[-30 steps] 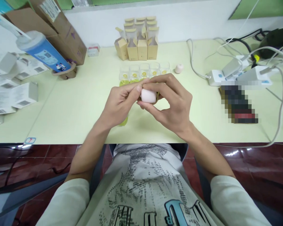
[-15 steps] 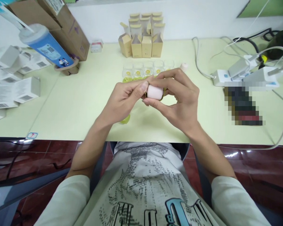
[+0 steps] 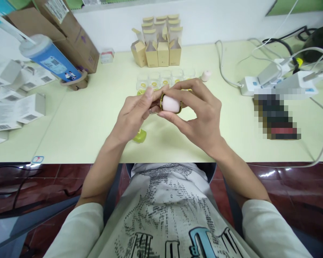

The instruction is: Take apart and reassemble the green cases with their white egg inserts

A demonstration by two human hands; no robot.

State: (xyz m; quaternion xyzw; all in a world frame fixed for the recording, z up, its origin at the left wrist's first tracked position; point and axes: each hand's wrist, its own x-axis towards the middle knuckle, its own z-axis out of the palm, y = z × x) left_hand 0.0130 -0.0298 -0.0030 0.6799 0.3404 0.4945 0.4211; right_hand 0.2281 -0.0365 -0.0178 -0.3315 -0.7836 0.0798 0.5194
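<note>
In the head view, my right hand (image 3: 204, 111) pinches a small pale pink rounded cylinder (image 3: 171, 104) between thumb and fingertips. Dark edges with thin yellow lines rim both of its ends. My left hand (image 3: 136, 113) steadies it from the left, fingers curled against that end and thumb lifted off. Its fingertips are partly hidden. Below the left hand, a yellow-green piece (image 3: 140, 136) lies on the table. Behind the hands stands a row of clear cups (image 3: 154, 79) with yellow round marks, partly covered. Another pale pink piece (image 3: 206, 75) sits right of the cups.
Several open tan boxes (image 3: 157, 53) stand by the wall. To the left are white boxes (image 3: 29, 107), a large blue cup (image 3: 54, 59) in a holder and a cardboard carton (image 3: 80, 43). Power strips (image 3: 280, 84) with cables and a blurred-out dark object (image 3: 277, 118) lie right.
My left thumb has lifted off the pink cylinder, which now shows more of its left rim. Both hands and the cylinder sit slightly further left in the view, which has also shifted.
</note>
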